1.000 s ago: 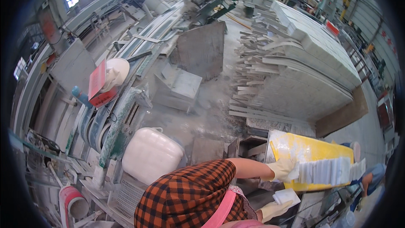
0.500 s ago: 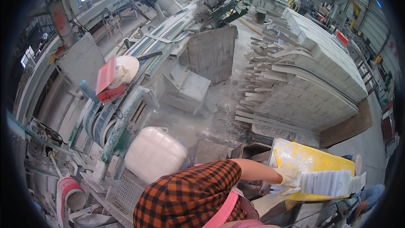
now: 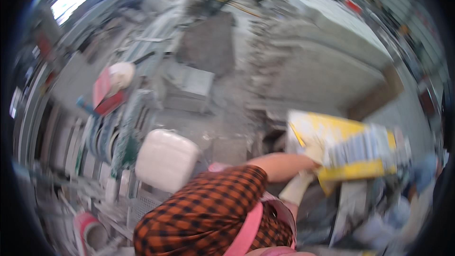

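My left arm in an orange and black checked sleeve reaches to the right. My left hand (image 3: 314, 151), in a cream glove, is at the near-left end of a row of white-grey stone strips (image 3: 355, 148); its fingers are smeared by motion. The strips stand on edge, side by side, on a yellow sheet (image 3: 346, 174). Just below my left wrist is my right hand (image 3: 297, 186), also in a cream glove. Its fingers are mostly hidden behind the left one, so I cannot make out what it holds.
A large stack of pale stone strips (image 3: 322, 76) rises beyond the yellow sheet. To the left stand a white plastic jerrycan (image 3: 167, 160), a grey metal box (image 3: 187, 87) and a conveyor machine with a red carton (image 3: 108, 92) on it. Someone's blue clothing (image 3: 424, 173) shows at the right.
The whole view has shifted and blurred as my head moved; the yellow sheet and strips sit higher and further left. Both gloved hands stay beside the strips, now closer together.
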`<state>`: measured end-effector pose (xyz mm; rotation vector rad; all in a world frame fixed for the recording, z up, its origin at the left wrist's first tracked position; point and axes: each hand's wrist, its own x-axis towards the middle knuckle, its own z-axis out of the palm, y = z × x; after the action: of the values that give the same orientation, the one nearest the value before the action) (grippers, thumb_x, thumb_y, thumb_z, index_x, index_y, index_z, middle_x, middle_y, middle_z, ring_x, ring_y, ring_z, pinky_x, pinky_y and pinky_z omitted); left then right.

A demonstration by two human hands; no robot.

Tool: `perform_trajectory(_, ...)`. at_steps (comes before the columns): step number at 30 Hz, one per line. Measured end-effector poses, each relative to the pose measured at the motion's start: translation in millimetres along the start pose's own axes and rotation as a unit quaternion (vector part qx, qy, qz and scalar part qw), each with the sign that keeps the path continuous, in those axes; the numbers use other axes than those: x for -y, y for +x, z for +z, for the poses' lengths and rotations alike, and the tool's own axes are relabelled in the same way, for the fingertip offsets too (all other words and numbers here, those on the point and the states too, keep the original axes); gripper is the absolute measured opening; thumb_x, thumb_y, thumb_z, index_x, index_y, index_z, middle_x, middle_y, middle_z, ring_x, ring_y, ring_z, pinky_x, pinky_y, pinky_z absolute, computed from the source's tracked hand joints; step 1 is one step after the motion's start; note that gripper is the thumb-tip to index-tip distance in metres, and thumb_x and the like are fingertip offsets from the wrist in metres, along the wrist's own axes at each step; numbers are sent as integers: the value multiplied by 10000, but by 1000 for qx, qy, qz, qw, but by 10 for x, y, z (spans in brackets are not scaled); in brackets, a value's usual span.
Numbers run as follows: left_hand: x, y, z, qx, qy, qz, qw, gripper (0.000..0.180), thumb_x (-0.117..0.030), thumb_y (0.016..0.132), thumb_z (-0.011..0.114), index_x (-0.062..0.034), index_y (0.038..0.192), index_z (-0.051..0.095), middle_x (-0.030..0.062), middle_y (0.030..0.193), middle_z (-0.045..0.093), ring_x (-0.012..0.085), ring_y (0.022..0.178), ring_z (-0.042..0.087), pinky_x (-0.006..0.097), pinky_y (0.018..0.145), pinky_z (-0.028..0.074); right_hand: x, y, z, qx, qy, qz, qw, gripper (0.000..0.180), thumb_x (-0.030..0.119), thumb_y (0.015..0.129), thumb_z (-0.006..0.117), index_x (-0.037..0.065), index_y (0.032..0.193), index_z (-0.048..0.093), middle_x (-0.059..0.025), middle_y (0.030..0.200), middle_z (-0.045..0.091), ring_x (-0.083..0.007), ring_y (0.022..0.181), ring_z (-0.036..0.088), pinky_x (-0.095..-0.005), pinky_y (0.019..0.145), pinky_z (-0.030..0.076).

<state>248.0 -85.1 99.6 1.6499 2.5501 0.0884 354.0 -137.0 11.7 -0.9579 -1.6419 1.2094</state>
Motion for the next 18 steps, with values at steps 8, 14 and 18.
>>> perform_trajectory(8,17,-28,-225,-12,-34,-29,999,843,-420,695,838,26,1338,527,177,1143,627,322,1060,644,585,865,493,264,17,167,-2,283,29,959,658,173,955,715,22,1517,408,-134,1349,558,-246,1198,596,-379,953,541)
perform_trajectory(14,218,-172,-527,9,-64,46,997,911,-369,581,831,127,1268,497,189,1055,659,323,1013,673,397,842,544,447,-8,-7,34,295,86,951,621,219,1022,630,-8,1537,368,-78,1361,533,-163,1220,535,-290,995,459)
perform_trajectory(18,305,-105,-763,82,-82,45,992,1150,-460,617,820,183,1455,366,248,1172,668,351,1132,655,374,959,518,394,-105,-75,-49,431,122,893,566,170,1111,450,-69,1582,247,-182,1588,376,-236,1463,410,-326,1206,390)
